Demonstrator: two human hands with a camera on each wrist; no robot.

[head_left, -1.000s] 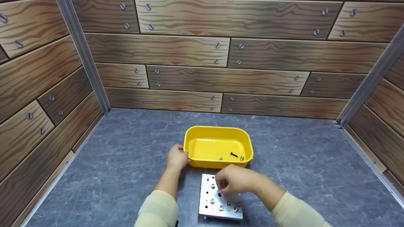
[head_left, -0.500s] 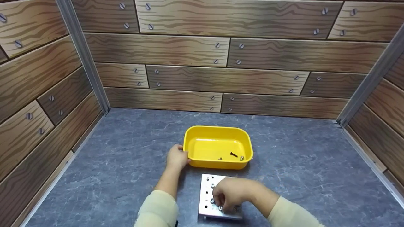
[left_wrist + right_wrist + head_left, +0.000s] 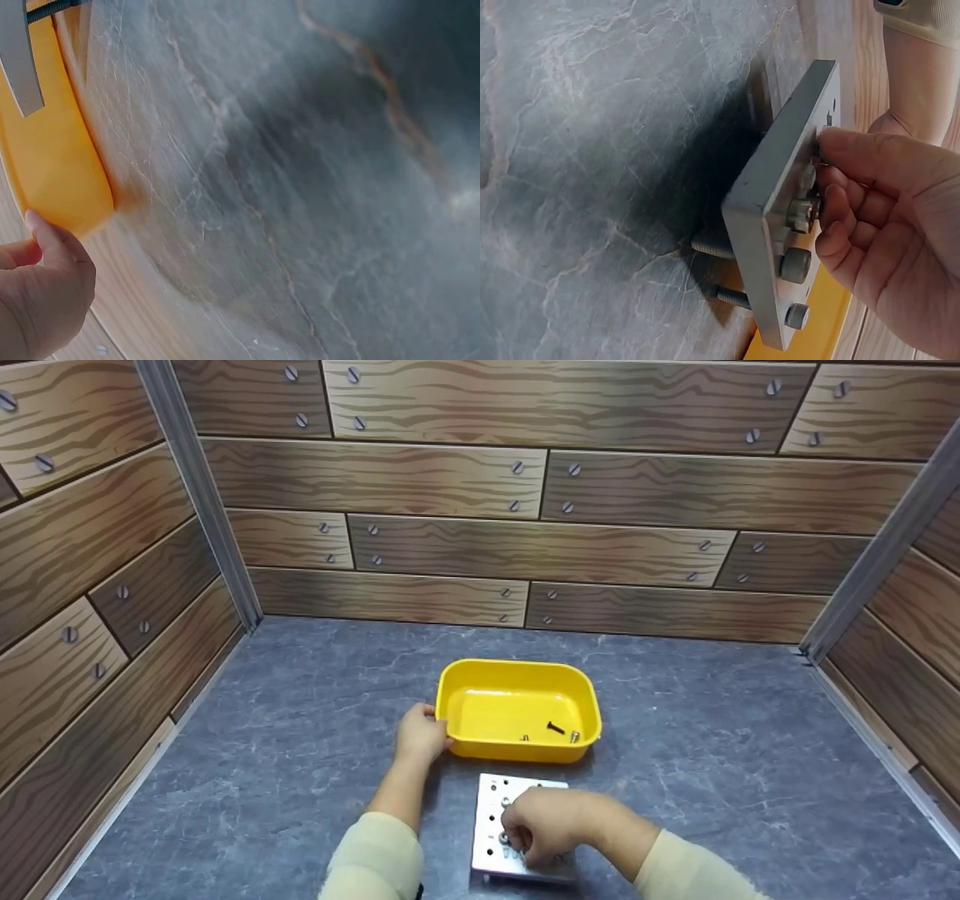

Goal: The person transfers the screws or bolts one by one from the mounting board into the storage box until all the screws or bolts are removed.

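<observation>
My left hand holds the near left corner of the yellow bin, its thumb and fingers at the wall. The bin contains a dark screw and a few small metal pieces. Nearer to me is a drilled metal plate with several socket head screws standing in its holes. Over its lower right part, my right hand has its fingers curled. In the right wrist view, thumb and index finger pinch a small screw at the plate's face; the fingertips mostly hide it. Threaded shanks stick out beneath the plate.
The grey marbled tabletop lies around the bin and plate. Wood-patterned walls with metal corner strips enclose the back and sides. The plate stands raised off the table, just in front of the bin.
My right hand has moved down the plate, from its upper right part to its lower part, and stays there with slight movement. The left hand and the bin have not moved.
</observation>
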